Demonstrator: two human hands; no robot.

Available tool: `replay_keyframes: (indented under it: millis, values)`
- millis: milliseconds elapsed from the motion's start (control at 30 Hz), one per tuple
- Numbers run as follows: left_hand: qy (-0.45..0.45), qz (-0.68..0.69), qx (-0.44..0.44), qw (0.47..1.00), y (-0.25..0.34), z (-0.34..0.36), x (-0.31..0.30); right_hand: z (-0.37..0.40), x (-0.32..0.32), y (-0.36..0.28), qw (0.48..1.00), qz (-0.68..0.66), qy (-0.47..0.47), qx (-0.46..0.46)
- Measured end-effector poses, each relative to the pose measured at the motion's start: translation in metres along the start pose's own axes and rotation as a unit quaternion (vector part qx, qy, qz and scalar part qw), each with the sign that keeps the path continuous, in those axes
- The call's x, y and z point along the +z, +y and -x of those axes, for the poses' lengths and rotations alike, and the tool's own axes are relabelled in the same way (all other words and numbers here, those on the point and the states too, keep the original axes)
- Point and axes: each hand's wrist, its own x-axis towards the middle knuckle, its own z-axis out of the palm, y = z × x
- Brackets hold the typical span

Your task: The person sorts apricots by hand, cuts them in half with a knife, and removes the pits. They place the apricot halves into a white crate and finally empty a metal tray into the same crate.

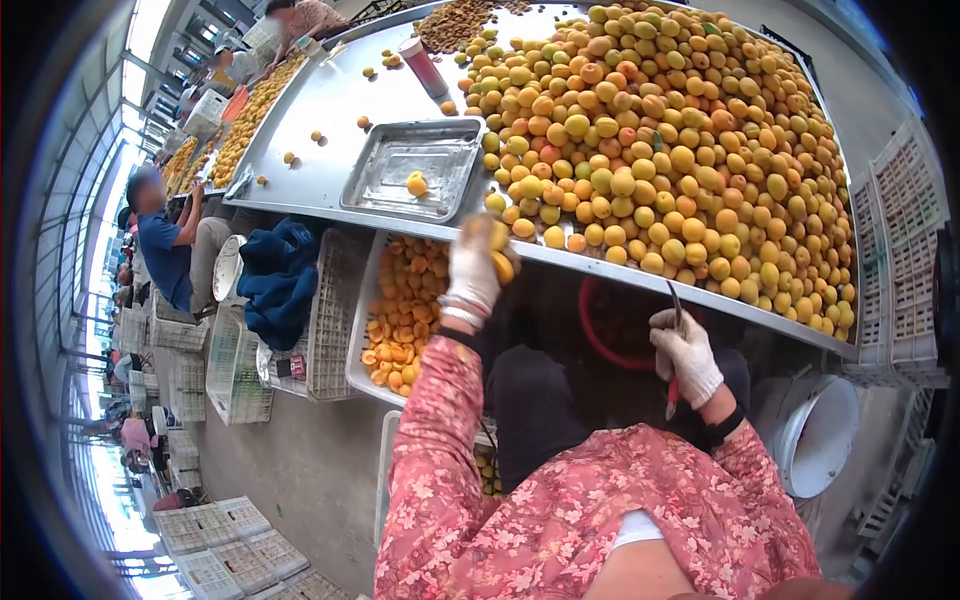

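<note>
My left hand (474, 270), in a white glove and slightly blurred, is closed around a few yellow apricots (503, 266) at the table's front edge. Below it, a white crate (358, 350) holds many apricot halves (402, 325). In my gloved right hand (688, 358) is a slim tool with a dark pointed tip and a red handle (672, 397), probably a knife; it points up past my fingers. A large heap of whole apricots (660, 150) covers the metal table's right side. One apricot (416, 184) lies in a shallow metal tray (364, 170).
A pinkish tumbler (423, 68) stands behind the tray, near a brown pile of pits (452, 25). Under the table is a red basin (590, 325). A white bucket (815, 440) stands right, plastic crates (335, 320) left. A co-worker (168, 240) sits further left.
</note>
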Motion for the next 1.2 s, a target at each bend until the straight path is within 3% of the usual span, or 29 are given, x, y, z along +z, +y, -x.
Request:
replay_keyframes:
  millis: [133,233,267,300,333,367,400,500,633,667,733,800,867,900,933,967,1000,1033,1100,1167,1200]
  values:
    - [0.191,0.000,0.064,0.979,0.029,-0.077,-0.035,0.021,0.016,0.004,0.987,-0.086,-0.082,0.106]
    - [0.223,-0.076,0.123,0.964,0.039,-0.113,-0.053,0.027,0.016,0.006,0.971,-0.120,-0.110,0.174]
    - [0.224,-0.241,0.235,0.914,0.039,-0.116,-0.056,0.023,0.014,0.004,0.970,-0.121,-0.111,0.178]
    - [0.215,-0.397,0.339,0.826,0.039,-0.117,-0.059,0.019,0.013,0.001,0.968,-0.103,-0.098,0.206]
    - [0.193,-0.537,0.427,0.702,0.037,-0.119,-0.062,0.015,0.012,-0.001,0.965,-0.086,-0.084,0.234]
    - [0.128,-0.512,0.360,0.769,0.027,-0.115,-0.059,0.012,0.011,-0.001,0.965,-0.064,-0.085,0.239]
    - [0.042,-0.566,0.410,0.714,0.034,-0.093,-0.033,0.009,0.011,0.001,0.964,-0.066,-0.085,0.244]
    - [-0.083,-0.760,0.233,0.601,0.008,-0.076,-0.012,0.002,0.010,0.008,0.954,-0.047,-0.096,0.279]
    - [-0.140,-0.810,0.121,0.557,-0.010,-0.080,0.007,-0.009,0.004,0.029,0.953,0.036,-0.114,0.279]
    - [-0.144,-0.809,0.122,0.557,-0.018,-0.082,0.008,-0.009,0.001,0.031,0.957,0.050,-0.101,0.265]
    - [-0.111,-0.772,0.114,0.615,-0.035,-0.087,0.007,-0.010,0.002,0.020,0.968,0.083,-0.072,0.225]
    - [-0.118,-0.770,0.080,0.622,-0.032,-0.084,0.013,-0.015,-0.003,0.024,0.988,0.101,-0.010,0.115]
    - [-0.117,-0.697,0.131,0.696,-0.035,-0.077,0.014,-0.018,-0.006,0.013,0.992,0.063,0.009,0.107]
    - [-0.134,-0.622,0.107,0.764,-0.025,-0.067,0.021,-0.018,-0.006,-0.001,0.995,0.036,0.013,0.090]
    - [-0.140,-0.621,0.110,0.763,-0.028,-0.059,0.024,-0.020,-0.006,-0.011,0.997,0.010,0.016,0.074]
    - [-0.161,-0.425,0.081,0.887,-0.033,-0.050,0.027,-0.023,-0.010,-0.014,0.999,-0.012,0.007,0.053]
    - [-0.175,-0.205,0.045,0.962,-0.037,-0.042,0.030,-0.025,-0.010,-0.025,0.999,0.021,0.015,0.038]
    - [-0.214,-0.072,-0.013,0.974,-0.038,-0.033,0.035,-0.029,-0.011,-0.028,1.000,0.016,0.007,0.012]
    - [-0.269,0.146,-0.098,0.947,-0.038,-0.015,0.059,-0.036,-0.012,-0.044,1.000,0.015,0.013,-0.017]
    - [-0.264,0.242,-0.141,0.923,-0.035,0.004,0.087,-0.041,-0.004,-0.070,0.997,0.046,-0.031,-0.052]
    - [-0.260,0.278,-0.157,0.911,-0.035,0.011,0.099,-0.048,-0.001,-0.071,0.991,0.059,-0.032,-0.112]
